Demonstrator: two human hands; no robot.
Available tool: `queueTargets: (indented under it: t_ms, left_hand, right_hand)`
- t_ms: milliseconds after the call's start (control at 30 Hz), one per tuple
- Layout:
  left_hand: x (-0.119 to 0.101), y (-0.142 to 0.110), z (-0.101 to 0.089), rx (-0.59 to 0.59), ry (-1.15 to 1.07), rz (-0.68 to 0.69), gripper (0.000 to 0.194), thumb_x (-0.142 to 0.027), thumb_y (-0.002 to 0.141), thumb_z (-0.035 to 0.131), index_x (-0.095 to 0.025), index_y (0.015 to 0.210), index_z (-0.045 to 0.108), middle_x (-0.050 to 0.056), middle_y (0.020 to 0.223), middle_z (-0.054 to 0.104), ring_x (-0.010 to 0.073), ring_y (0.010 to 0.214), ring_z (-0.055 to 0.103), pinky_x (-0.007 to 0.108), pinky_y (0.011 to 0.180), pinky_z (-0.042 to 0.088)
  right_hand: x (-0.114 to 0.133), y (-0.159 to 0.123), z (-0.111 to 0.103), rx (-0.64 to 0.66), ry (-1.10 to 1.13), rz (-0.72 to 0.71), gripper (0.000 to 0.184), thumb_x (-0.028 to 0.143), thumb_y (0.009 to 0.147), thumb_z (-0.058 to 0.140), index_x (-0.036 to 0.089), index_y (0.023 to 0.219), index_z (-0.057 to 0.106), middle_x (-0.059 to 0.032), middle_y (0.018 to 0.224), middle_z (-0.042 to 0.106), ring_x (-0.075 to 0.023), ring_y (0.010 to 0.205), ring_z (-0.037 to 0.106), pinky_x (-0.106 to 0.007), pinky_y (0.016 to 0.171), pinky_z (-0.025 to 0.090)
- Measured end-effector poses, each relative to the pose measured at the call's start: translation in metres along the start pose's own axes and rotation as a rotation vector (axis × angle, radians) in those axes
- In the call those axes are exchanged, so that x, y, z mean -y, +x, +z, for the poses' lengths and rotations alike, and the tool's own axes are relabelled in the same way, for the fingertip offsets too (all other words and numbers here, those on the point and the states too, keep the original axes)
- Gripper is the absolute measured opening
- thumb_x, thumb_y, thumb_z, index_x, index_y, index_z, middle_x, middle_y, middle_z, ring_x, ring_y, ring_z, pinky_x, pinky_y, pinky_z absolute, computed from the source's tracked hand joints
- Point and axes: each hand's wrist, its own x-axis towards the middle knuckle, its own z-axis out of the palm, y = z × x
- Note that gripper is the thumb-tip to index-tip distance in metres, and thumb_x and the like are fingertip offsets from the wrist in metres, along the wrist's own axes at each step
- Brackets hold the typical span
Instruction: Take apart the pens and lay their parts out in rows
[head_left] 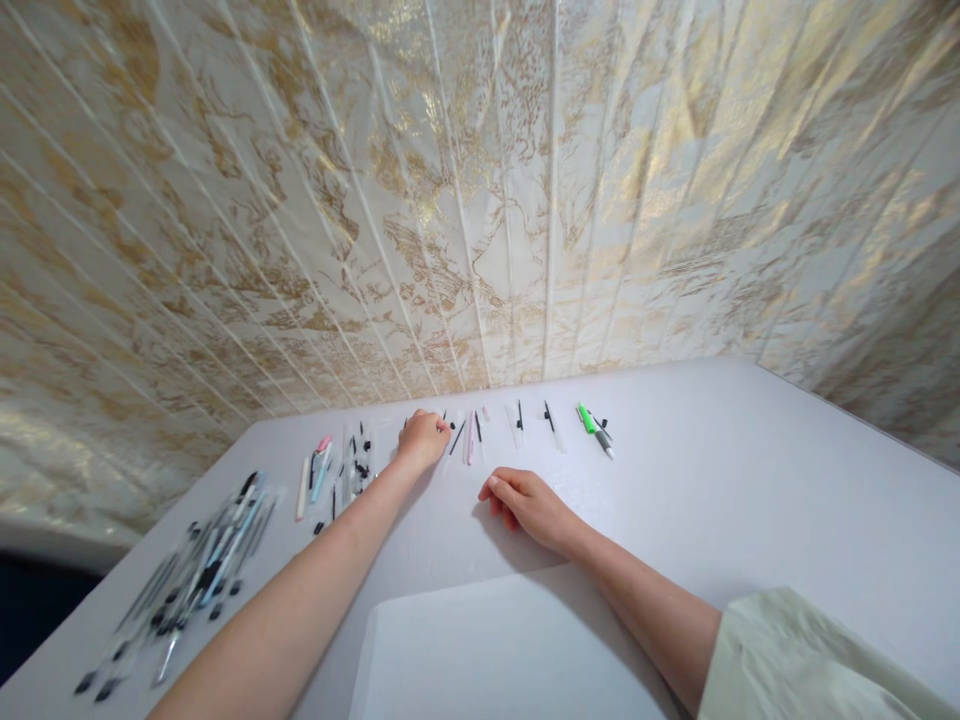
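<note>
Since left hand (424, 438) finger grip can't be told, right hand (521, 498) fingers together, avoid nudging slim pink plastic tube (471, 440) at left's 3 o'clock.

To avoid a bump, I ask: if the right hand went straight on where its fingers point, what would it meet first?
Probably the left forearm, near the wrist. The pink pen seems to lie just off that path, on the far side, though depth is unclear.
</note>
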Motion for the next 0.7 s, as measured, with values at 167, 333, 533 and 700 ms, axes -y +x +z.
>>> queueTargets:
  t_ms: [167,333,533,700]
  left_hand:
    - [-0.004,-0.004,0.006,-0.021,0.078,0.045,0.015,-0.026,0.078,0.056,-0.023,0.076,0.070,0.006,0.101,0.062,0.0217,0.095,0.058,0.030,0.078,0.039]
    - [0.001,-0.001,0.001,-0.020,0.115,0.059,0.021,-0.030,0.083,0.051,-0.023,0.079,0.071,0.005,0.100,0.063,0.0189,0.091,0.059,0.027,0.076,0.040]
    - [-0.003,-0.027,-0.008,-0.013,0.207,0.130,0.015,-0.027,0.080,0.052,-0.022,0.078,0.066,0.005,0.093,0.065,0.0201,0.089,0.060,0.029,0.078,0.040]
    - [-0.007,-0.042,-0.006,-0.005,0.295,0.160,0.014,-0.028,0.077,0.053,-0.020,0.070,0.063,0.007,0.088,0.066,0.0241,0.088,0.061,0.035,0.080,0.039]
  right_hand:
    - [0.000,0.000,0.000,0.000,-0.012,0.003,0.028,0.025,0.093,0.039,0.015,0.079,0.061,0.0020,0.063,0.056,-0.0064,0.044,0.046,-0.019,0.047,0.035]
    - [-0.002,0.000,0.000,0.006,0.002,-0.002,0.028,0.025,0.093,0.039,0.015,0.078,0.061,0.0018,0.063,0.056,-0.0064,0.044,0.046,-0.019,0.047,0.035]
    - [-0.004,0.001,-0.001,0.009,0.002,-0.016,0.027,0.023,0.092,0.040,0.015,0.078,0.062,0.0019,0.063,0.056,-0.0063,0.044,0.046,-0.019,0.047,0.036]
    - [-0.004,0.003,-0.001,0.003,0.005,-0.012,0.026,0.023,0.092,0.040,0.015,0.078,0.062,0.0021,0.062,0.056,-0.0063,0.043,0.045,-0.019,0.045,0.036]
